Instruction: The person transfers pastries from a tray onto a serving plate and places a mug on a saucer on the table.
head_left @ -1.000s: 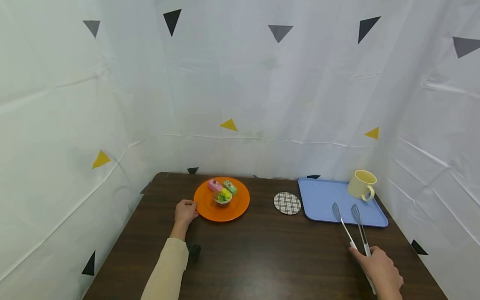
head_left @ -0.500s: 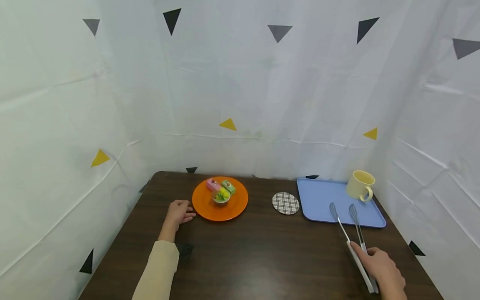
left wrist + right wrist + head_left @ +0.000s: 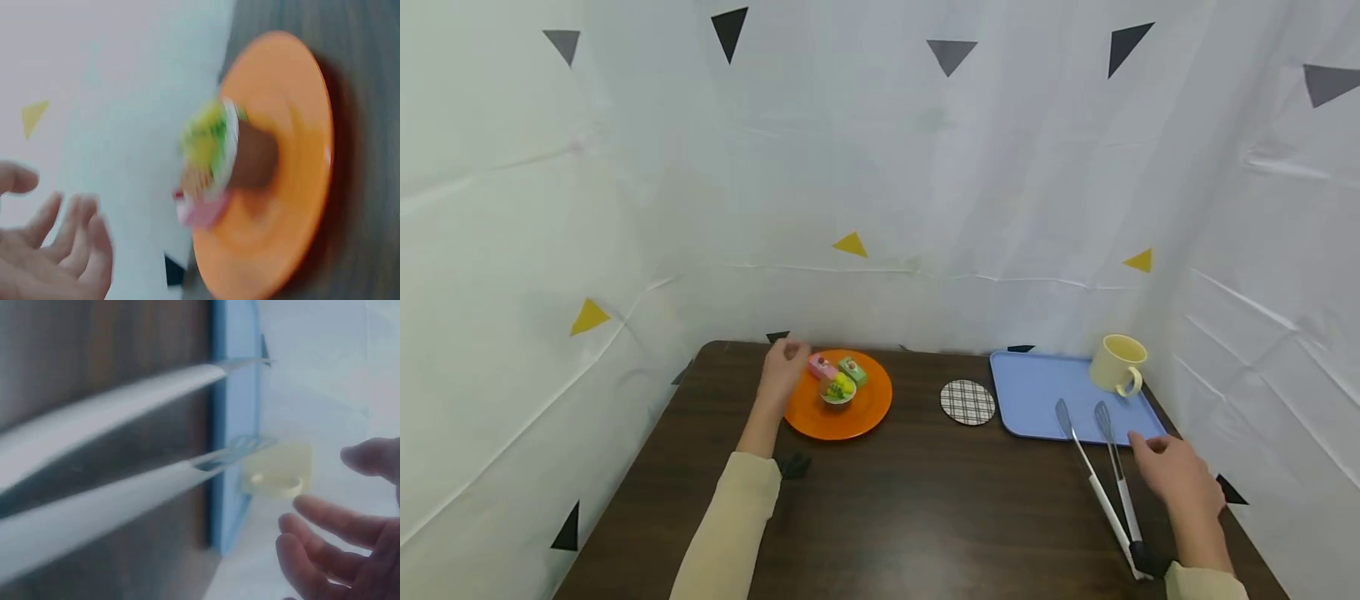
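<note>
My left hand [image 3: 781,377] is raised at the left side of the orange plate [image 3: 871,410], fingers loosely bent and holding nothing. On that plate are a pink cake piece [image 3: 820,366], a green cake piece [image 3: 852,371] and a small brown cup [image 3: 255,156] with yellow and green filling. My right hand [image 3: 1180,477] hovers to the right of the metal tongs with white handles [image 3: 1103,502], its fingers spread and apart from them in the right wrist view. The tongs lie spread, their tips over the front edge of the blue tray [image 3: 1037,400].
A yellow mug [image 3: 1112,363] stands at the back right of the tray. Between plate and tray lies a round checked coaster [image 3: 967,402]. White curtains [image 3: 880,167] hang behind and at both sides of the dark table [image 3: 910,508].
My left hand has come away from the plate's rim, then risen and moved farther back. My right hand has let go of the tongs and moved up toward the tray.
</note>
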`<state>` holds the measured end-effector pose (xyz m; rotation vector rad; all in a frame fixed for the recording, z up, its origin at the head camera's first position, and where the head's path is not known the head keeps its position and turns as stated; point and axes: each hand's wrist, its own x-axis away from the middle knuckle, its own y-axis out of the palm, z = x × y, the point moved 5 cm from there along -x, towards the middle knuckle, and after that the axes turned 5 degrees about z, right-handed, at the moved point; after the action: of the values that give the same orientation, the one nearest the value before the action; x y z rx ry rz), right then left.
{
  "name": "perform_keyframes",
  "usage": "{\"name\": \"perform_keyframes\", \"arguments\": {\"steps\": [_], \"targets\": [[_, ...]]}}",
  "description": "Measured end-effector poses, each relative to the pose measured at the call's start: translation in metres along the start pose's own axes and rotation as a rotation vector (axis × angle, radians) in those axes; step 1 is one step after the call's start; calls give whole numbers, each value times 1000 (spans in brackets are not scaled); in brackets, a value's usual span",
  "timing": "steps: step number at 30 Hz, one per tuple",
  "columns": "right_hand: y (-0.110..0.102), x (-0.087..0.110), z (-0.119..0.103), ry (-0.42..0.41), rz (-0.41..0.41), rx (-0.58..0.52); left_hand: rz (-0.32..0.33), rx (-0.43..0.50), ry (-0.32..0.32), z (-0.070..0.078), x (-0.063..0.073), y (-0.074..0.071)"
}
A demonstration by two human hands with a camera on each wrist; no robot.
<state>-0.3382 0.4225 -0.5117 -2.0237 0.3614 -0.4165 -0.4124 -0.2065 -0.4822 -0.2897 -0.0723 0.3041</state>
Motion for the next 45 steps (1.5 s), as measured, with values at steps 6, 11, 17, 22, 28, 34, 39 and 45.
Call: {"name": "perform_keyframes", "arguments": {"steps": [6,11,17,22,28,34,39,45], "targets": [[-21,-14,-10,-44,61,-20,-275,-23,41,35,12,74],[-25,-30,-15,-60,89,-92,-384,-48,105,42,13,135],[-18,-54,-23,-53,132,-184,-454,-204,146,26,16,192],[-17,-77,-28,-48,157,-193,-363,-409,158,12,15,224],[-16,-105,-30,-82,157,-207,-268,-519,100,-2,11,254],[-6,-121,-30,-57,140,-263,-259,-592,89,-9,9,266],[0,-127,-32,-49,149,-309,-262,-554,79,-15,9,265],[2,-137,-36,-29,120,-360,-277,-525,65,-26,1,268]]}}
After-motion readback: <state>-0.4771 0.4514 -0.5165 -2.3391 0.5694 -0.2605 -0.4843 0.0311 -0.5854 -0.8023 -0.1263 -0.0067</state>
